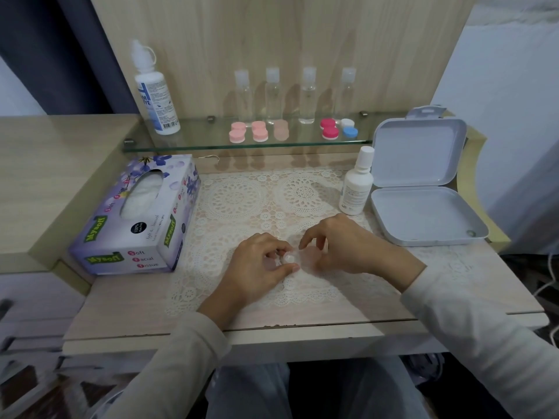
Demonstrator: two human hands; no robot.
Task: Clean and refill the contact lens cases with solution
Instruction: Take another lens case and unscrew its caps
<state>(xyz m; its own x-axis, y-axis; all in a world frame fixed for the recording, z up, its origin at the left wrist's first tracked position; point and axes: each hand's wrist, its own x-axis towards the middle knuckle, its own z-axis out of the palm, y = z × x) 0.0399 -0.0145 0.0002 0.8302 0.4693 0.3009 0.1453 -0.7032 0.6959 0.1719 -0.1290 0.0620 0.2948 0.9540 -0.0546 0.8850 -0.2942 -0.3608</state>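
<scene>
A small clear contact lens case (289,259) lies low over the lace mat (242,201), between my two hands. My left hand (257,267) grips its left end with curled fingers and thumb. My right hand (341,243) pinches the case's right end between thumb and fingertips; that end is largely hidden. A small white solution bottle (356,186) stands capped to the right of the mat. A larger solution bottle (155,95) stands on the glass shelf (196,143) at the left.
Several coloured lens cases (260,131) and several clear travel bottles (307,95) line the shelf. A purple tissue box (136,216) sits left of the mat. An open grey hinged box (423,192) lies at the right, near the table edge.
</scene>
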